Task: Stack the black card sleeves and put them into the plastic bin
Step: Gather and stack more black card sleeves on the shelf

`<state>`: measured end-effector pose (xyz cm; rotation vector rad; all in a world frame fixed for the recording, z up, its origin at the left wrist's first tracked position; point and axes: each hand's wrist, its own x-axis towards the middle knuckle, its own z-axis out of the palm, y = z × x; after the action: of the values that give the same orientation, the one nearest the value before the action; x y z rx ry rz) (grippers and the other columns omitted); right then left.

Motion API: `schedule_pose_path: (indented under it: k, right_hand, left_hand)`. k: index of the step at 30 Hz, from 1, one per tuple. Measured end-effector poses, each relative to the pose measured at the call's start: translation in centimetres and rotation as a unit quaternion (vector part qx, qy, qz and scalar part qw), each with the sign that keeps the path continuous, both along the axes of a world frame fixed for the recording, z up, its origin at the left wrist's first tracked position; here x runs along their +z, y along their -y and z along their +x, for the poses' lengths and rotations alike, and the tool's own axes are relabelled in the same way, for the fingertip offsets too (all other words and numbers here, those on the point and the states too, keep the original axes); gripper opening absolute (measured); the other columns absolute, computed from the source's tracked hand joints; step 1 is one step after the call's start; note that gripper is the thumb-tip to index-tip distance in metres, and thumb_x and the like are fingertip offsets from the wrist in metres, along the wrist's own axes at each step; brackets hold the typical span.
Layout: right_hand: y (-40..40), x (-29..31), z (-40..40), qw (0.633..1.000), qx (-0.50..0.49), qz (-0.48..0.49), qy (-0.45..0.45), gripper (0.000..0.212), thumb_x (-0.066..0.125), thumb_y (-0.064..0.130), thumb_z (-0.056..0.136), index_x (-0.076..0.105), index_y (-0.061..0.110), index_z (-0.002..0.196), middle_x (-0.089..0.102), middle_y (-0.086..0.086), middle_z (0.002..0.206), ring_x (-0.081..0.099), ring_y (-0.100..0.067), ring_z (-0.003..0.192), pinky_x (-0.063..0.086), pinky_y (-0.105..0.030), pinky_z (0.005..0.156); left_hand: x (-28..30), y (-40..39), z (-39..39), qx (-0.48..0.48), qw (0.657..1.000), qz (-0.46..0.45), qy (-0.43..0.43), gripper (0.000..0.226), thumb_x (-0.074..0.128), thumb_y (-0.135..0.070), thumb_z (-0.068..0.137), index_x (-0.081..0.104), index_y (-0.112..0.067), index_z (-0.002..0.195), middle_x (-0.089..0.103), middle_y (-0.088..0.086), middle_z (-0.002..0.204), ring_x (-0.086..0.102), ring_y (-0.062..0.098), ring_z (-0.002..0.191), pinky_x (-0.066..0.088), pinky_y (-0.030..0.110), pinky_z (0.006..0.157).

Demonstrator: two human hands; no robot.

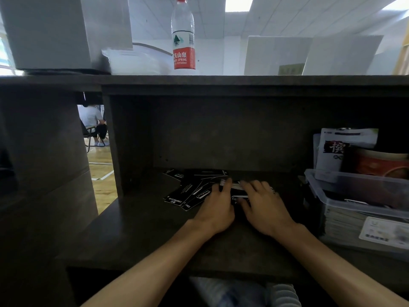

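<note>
On the dark wooden shelf (137, 229), both the left hand (215, 209) and the right hand (264, 207) pinch a small bundle of glossy black card sleeves (190, 189); loose sleeves fanned at ten o'clock could slide, spoiling the stack before the clear plastic bin (354, 196) at three o'clock.

Up top, a water bottle (183, 34) stands on the dark shelf (221, 80); far left, a seated person (94, 122).

Desk: dark wood-grain cubby (221, 134) under a long top shelf (243, 80).
Floor: pale wooden boards (100, 160) with white tape lines, seen through the gap on the left.
Ceiling: white tile grid with a lit panel (239, 3).
Window: possibly one at the far left edge (4, 52), overexposed.
Beyond: someone seated on a chair (94, 125).
</note>
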<state>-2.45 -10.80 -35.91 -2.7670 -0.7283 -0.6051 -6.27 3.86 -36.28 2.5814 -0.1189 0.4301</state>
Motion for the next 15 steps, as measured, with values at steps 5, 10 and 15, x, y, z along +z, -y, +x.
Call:
schedule_pose_path:
  k: [5, 10, 15]
  right_hand:
    - [-0.1, 0.0, 0.2, 1.000, -0.001, 0.006, -0.014, 0.052, 0.043, 0.043, 0.100, 0.030, 0.027, 0.148, 0.041, -0.001, 0.140, 0.040, -0.019, 0.127, 0.043, -0.044, 0.102]
    - [-0.5, -0.7, 0.2, 1.000, -0.016, -0.001, -0.005, 0.054, 0.044, 0.044, 0.100, 0.029, 0.025, 0.149, 0.038, -0.003, 0.139, 0.037, -0.021, 0.127, 0.041, -0.046, 0.103]
    - [-0.5, -0.9, 0.0, 1.000, -0.023, 0.006, 0.009, 0.049, 0.043, 0.045, 0.099, 0.034, 0.025, 0.143, 0.040, -0.003, 0.134, 0.039, -0.020, 0.122, 0.041, -0.045, 0.098]
  left_hand:
    - [-0.5, -0.1, 0.0, 0.009, 1.000, 0.003, 0.017, 0.072, 0.051, -0.012, 0.094, 0.014, -0.025, 0.155, 0.033, 0.016, 0.146, 0.046, 0.032, 0.128, 0.041, 0.038, 0.104]
    - [-0.8, 0.0, -0.1, 0.010, 0.999, 0.013, 0.034, 0.073, 0.050, -0.010, 0.094, 0.014, -0.026, 0.155, 0.035, 0.016, 0.144, 0.049, 0.031, 0.125, 0.043, 0.037, 0.101]
    - [-1.0, -0.2, -0.3, 0.018, 0.997, 0.026, 0.069, 0.072, 0.051, -0.013, 0.095, 0.015, -0.029, 0.155, 0.036, 0.013, 0.145, 0.052, 0.027, 0.121, 0.048, 0.038, 0.098]
